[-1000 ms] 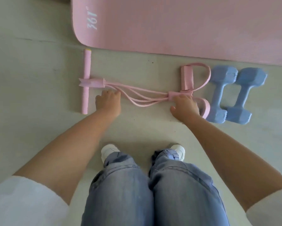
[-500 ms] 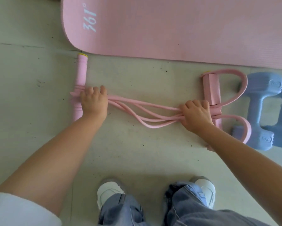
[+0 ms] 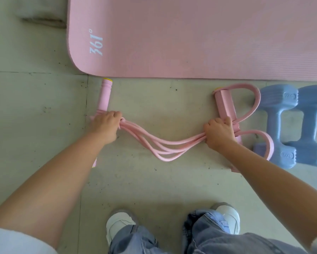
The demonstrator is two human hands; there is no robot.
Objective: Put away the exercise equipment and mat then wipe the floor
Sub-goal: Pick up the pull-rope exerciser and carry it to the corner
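Note:
A pink pedal resistance band (image 3: 163, 145) lies on the floor just below the pink exercise mat (image 3: 200, 37). My left hand (image 3: 106, 125) grips its handle bar where the elastic tubes join; the bar's upper end (image 3: 105, 96) sticks out above my fingers. At the other end my right hand (image 3: 219, 133) grips the tubes beside the foot pedal (image 3: 222, 103) and its pink loops. The tubes sag loosely between my hands. Two blue dumbbells (image 3: 297, 125) lie side by side right of the pedal loops.
The pale tiled floor (image 3: 34, 116) carries dark specks of dirt. My white shoes (image 3: 119, 224) and jeans are at the bottom edge. A grey object (image 3: 42, 17) lies at the top left, beside the mat's corner.
Both hands have closed round the band's two ends and drawn them nearer each other, so the tubes hang slack now. The view has shifted closer to the floor.

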